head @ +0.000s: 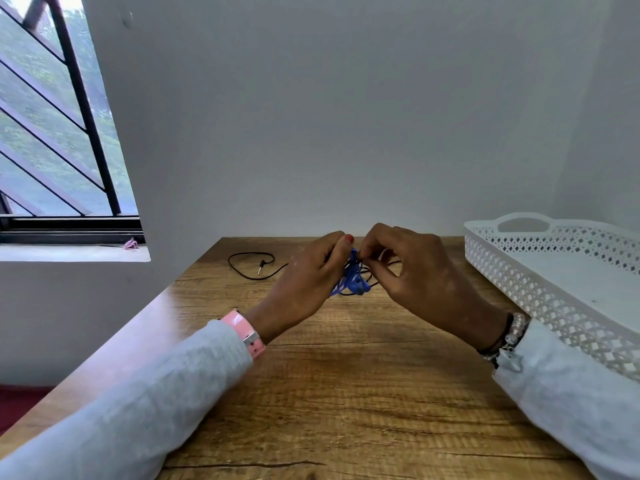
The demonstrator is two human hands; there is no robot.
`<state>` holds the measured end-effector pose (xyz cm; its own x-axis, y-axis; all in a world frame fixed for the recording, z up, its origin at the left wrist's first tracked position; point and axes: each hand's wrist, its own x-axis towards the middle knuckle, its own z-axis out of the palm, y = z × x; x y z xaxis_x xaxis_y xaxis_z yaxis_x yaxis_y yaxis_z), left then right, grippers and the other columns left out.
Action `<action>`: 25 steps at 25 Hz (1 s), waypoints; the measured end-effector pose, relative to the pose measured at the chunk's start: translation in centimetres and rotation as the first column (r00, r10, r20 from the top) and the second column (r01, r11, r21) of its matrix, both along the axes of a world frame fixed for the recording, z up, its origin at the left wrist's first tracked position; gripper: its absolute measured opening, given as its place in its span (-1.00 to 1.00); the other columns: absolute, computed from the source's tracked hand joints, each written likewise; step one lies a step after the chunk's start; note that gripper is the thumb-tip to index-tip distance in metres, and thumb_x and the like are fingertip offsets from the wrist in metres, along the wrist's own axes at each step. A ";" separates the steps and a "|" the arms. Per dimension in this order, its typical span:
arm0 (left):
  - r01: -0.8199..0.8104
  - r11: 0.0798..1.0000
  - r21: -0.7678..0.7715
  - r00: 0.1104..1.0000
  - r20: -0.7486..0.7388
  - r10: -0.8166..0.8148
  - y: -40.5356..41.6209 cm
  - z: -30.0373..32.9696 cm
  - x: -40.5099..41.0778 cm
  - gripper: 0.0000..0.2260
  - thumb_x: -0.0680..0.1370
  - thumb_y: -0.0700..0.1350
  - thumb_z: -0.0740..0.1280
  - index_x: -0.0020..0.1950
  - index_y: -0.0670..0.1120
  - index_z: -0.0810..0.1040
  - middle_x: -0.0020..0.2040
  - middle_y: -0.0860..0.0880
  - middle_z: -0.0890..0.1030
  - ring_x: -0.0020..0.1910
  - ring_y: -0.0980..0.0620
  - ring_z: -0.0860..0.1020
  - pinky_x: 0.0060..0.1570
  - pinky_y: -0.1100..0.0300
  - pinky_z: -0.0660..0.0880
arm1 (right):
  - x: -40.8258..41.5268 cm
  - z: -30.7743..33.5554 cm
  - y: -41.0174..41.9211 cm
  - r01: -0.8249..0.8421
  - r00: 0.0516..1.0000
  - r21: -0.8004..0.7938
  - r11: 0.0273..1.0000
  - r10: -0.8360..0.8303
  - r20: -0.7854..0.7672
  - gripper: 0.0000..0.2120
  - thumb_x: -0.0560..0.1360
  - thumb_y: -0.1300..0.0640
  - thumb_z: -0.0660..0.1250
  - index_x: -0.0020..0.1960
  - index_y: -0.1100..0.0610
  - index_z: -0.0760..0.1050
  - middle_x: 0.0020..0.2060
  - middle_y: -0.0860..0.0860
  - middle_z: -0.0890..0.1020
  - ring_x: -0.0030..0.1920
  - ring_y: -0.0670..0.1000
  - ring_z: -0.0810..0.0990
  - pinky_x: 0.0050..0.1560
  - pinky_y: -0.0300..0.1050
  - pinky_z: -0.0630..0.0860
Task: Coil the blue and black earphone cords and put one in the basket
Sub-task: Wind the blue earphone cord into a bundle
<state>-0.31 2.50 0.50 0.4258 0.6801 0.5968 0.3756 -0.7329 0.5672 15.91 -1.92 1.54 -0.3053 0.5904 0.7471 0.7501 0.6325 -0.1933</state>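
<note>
Hands, left hand (304, 278) and right hand (412, 271), pinch the bunched thin blue earphone cord (353, 278) between them, apparently to wind loops above the wooden surface (346, 393).

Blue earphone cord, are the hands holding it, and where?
Yes. Both the left hand and right hand pinch the bundled blue earphone cord near its top.

Brown wood grain, streaked darker, runs across the counter (346, 393). Bright blue earphone cord (351, 280) bunched mid-counter, black earphone cord (247, 268) looping toward the far left edge. White basket (540, 289) with a diamond lattice wall along the right edge. Glossy pink watch strap (244, 332), pale grey sleeves (145, 410), red nail polish (349, 239).
</note>
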 end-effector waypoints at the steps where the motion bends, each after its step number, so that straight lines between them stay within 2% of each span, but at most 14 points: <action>1: -0.005 1.000 0.015 1.000 0.013 0.005 0.0 0.0 0.1 -0.68 0.64 -0.05 0.06 -0.18 -0.18 0.43 -0.42 0.02 0.40 -0.45 0.08 0.35 -0.38 0.09 0.31 | -0.1 0.0 0.0 0.015 1.000 0.015 1.000 -0.014 -0.022 -0.88 0.45 0.26 0.38 -0.09 0.09 0.48 -0.24 0.02 0.65 -0.25 -0.04 0.60 -0.21 -0.04 0.59; 7: 0.005 0.999 0.048 0.998 0.064 -0.008 -0.2 -0.1 0.3 -0.70 0.63 -0.02 0.06 -0.17 -0.16 0.41 -0.42 0.02 0.41 -0.47 0.12 0.35 -0.41 0.05 0.34 | -0.6 -0.4 0.0 0.082 0.991 0.094 0.992 -0.072 -0.110 -0.90 0.45 0.26 0.38 -0.09 0.13 0.49 -0.25 0.02 0.65 -0.25 -0.03 0.61 -0.22 -0.07 0.60; 12: 0.121 0.989 -0.087 0.979 0.176 -0.105 -0.2 0.1 0.4 -0.71 0.63 0.00 0.04 -0.16 -0.13 0.39 -0.36 -0.07 0.47 -0.50 0.16 0.40 -0.43 0.29 0.36 | -0.6 -0.4 -0.2 0.099 0.986 0.106 0.989 -0.083 -0.146 -0.89 0.45 0.28 0.38 -0.07 0.14 0.51 -0.23 -0.01 0.65 -0.22 -0.09 0.61 -0.17 -0.15 0.61; 17: 0.204 0.966 -0.159 0.943 0.297 -0.151 -0.1 0.0 0.5 -0.66 0.64 -0.02 0.02 -0.23 -0.15 0.39 -0.44 0.01 0.45 -0.54 0.12 0.38 -0.44 0.30 0.38 | -0.8 -0.3 -0.2 0.064 0.964 0.072 0.995 -0.043 -0.261 -0.88 0.43 0.29 0.40 -0.05 0.16 0.53 -0.20 -0.05 0.65 -0.15 -0.12 0.63 -0.02 -0.31 0.55; 21: 0.171 0.974 -0.147 0.908 0.406 -0.098 -0.3 -0.1 0.7 -0.62 0.63 -0.03 0.02 -0.25 -0.18 0.46 -0.52 0.02 0.48 -0.58 0.13 0.34 -0.51 0.31 0.32 | -1.3 -0.5 -0.5 0.000 0.970 0.075 0.997 0.019 -0.242 -0.86 0.43 0.31 0.40 -0.06 0.15 0.52 -0.20 -0.03 0.65 -0.10 -0.11 0.59 -0.04 -0.23 0.55; 25: 0.134 0.983 -0.126 0.889 0.454 -0.063 0.1 0.3 0.3 -0.58 0.64 -0.02 0.04 -0.35 -0.15 0.42 -0.58 -0.01 0.37 -0.57 0.05 0.30 -0.45 0.17 0.29 | -1.4 -0.3 -1.0 -0.119 0.975 0.030 0.992 0.122 -0.187 -0.87 0.43 0.33 0.36 -0.08 0.16 0.51 -0.21 -0.01 0.63 -0.17 -0.08 0.58 -0.13 -0.17 0.53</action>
